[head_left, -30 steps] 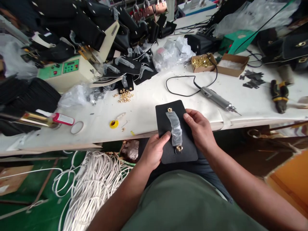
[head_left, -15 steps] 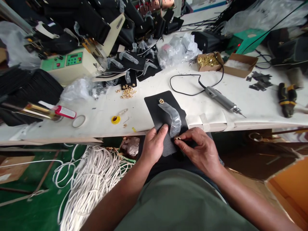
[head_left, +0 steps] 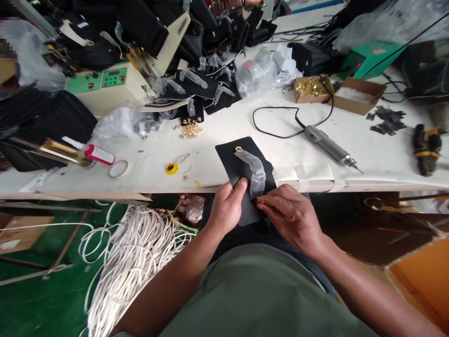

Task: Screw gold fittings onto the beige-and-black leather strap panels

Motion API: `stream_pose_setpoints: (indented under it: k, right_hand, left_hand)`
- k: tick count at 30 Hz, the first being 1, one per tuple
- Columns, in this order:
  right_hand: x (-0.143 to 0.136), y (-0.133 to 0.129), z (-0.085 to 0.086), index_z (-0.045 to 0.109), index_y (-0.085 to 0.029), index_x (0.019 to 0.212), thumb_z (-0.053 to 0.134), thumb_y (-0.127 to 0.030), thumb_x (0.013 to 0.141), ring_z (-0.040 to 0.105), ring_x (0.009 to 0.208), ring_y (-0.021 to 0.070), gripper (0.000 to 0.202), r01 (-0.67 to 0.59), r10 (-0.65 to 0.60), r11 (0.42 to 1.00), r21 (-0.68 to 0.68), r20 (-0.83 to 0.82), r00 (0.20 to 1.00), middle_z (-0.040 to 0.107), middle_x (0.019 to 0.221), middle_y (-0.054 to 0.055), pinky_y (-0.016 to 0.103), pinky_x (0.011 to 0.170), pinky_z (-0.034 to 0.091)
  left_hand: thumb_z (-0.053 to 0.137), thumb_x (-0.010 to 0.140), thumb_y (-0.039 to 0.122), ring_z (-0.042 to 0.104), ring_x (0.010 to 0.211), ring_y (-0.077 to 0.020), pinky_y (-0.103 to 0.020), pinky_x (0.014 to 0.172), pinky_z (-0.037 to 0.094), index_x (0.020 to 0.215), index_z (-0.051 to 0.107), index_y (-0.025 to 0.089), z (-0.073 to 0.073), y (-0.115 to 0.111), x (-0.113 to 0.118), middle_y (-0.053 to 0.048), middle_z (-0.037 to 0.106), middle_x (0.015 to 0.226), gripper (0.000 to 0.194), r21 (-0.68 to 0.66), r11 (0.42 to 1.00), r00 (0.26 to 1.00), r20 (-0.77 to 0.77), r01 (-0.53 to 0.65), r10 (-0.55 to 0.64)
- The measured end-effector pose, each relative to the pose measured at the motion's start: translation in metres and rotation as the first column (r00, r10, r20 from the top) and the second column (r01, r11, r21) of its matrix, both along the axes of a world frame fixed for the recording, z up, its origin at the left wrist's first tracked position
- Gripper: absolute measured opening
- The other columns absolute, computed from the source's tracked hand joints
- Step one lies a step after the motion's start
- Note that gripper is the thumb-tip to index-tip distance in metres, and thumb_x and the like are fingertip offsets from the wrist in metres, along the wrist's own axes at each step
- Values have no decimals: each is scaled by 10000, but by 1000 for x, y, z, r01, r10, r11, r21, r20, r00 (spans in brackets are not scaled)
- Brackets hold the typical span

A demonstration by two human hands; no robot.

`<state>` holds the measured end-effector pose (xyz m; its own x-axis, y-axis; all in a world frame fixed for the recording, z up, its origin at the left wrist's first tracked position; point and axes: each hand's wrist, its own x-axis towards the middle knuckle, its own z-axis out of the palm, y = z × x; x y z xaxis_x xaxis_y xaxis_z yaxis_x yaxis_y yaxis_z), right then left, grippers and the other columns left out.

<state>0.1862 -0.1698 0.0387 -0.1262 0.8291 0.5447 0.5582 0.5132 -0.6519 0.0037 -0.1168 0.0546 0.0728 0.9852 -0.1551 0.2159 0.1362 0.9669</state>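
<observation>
My left hand point(head_left: 227, 206) grips the left edge of a black leather panel point(head_left: 228, 157), thumb on top, fingers hidden beneath. The panel rests over the table's front edge. A handle wrapped in clear plastic point(head_left: 257, 175) runs along it, with a small gold fitting point(head_left: 239, 149) at its far end. At the handle's near end, my right hand point(head_left: 293, 215) pinches a small gold metal fitting point(head_left: 258, 201) between thumb and fingertips, against the panel. The fingers cover most of that piece.
A grey rotary tool point(head_left: 328, 146) with a black cord lies to the right, pliers point(head_left: 427, 149) beyond it. Gold fittings point(head_left: 190, 129) are piled left of the panel, near a yellow-rimmed dish point(head_left: 171, 168). A red-labelled bottle point(head_left: 100, 153) and a machine point(head_left: 115, 84) stand further left.
The right fingers have closed further over the small gold fitting, which shows less now. The whole scene has shifted slightly right in view; the left hand keeps its hold on the panel.
</observation>
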Motion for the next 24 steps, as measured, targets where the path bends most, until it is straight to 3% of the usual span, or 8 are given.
stream_pose_setpoints:
  k: [7, 12, 17, 24]
  right_hand:
    - [17, 7, -2, 758, -265, 1185, 636, -147, 996, 669, 809, 207, 254, -204, 196, 978, 36, 156, 968, 792, 982, 57, 390, 717, 530]
    - [29, 12, -10, 712, -292, 1318, 620, -147, 1007, 678, 878, 218, 355, -292, 257, 950, 111, 256, 932, 800, 1032, 42, 399, 741, 530]
    - [33, 12, -16, 700, -322, 1352, 620, -166, 1012, 697, 906, 207, 382, -297, 264, 948, 116, 237, 935, 791, 1099, 47, 384, 754, 524]
    - [35, 1, -19, 708, -306, 1311, 791, -205, 912, 713, 872, 211, 419, -182, 158, 974, 135, 174, 972, 775, 1049, 58, 386, 768, 540]
  left_hand:
    - [667, 942, 525, 541, 735, -200, -281, 691, 422, 775, 725, 174, -3, 3, -1, -4, 646, 709, 393, -16, 997, 992, -98, 80, -81]
    - [649, 949, 507, 583, 801, -211, -279, 726, 443, 814, 735, 170, -4, 9, -1, -16, 705, 801, 374, -22, 991, 990, -44, 135, -136]
    - [680, 921, 535, 608, 802, -216, -285, 756, 466, 813, 733, 165, -4, 12, 1, -17, 711, 787, 389, -76, 984, 987, 22, 159, -158]
    - [684, 927, 514, 650, 882, -241, -306, 853, 491, 737, 681, 181, -6, 16, 1, -6, 687, 740, 383, -61, 981, 981, 78, 185, -180]
